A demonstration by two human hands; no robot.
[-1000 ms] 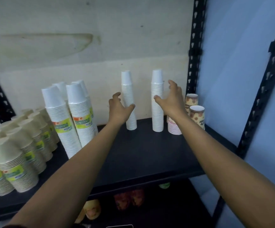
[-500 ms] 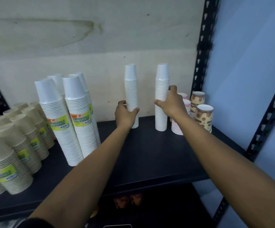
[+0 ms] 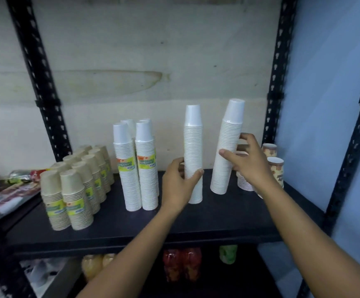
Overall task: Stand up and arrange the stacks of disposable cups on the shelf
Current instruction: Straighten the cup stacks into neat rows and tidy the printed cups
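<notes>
Black metal shelving is seen against a pale, stained wall, and everything below is placed relative to its dark shelf [image 3: 131, 229]. Near the middle of the shelf, a plain white stack [image 3: 193, 145] is stood upright, with its base on the board. Its lower half is gripped by the left hand [image 3: 178, 188], the thumb being laid across the front and the fingers curled behind. Toward the right end of the shelf, a second white stack [image 3: 228, 147] is held tilted, its top leaned toward the right post [image 3: 275, 82]. It is clasped at mid-height by the right hand [image 3: 247, 162], thumb in front and fingers wrapped round the far side. Whether its base is touching the board cannot be told.

Left of centre on the shelf, four labelled stacks [image 3: 136, 168] are grouped upright, touching one another. At the left end, short beige stacks [image 3: 78, 190] are packed in rows. At the right end, behind the right hand, a low white stack [image 3: 243, 181] and two patterned cups [image 3: 274, 166] are partly hidden. Under the shelf, coloured bottles [image 3: 183, 267] are seen in shadow.
</notes>
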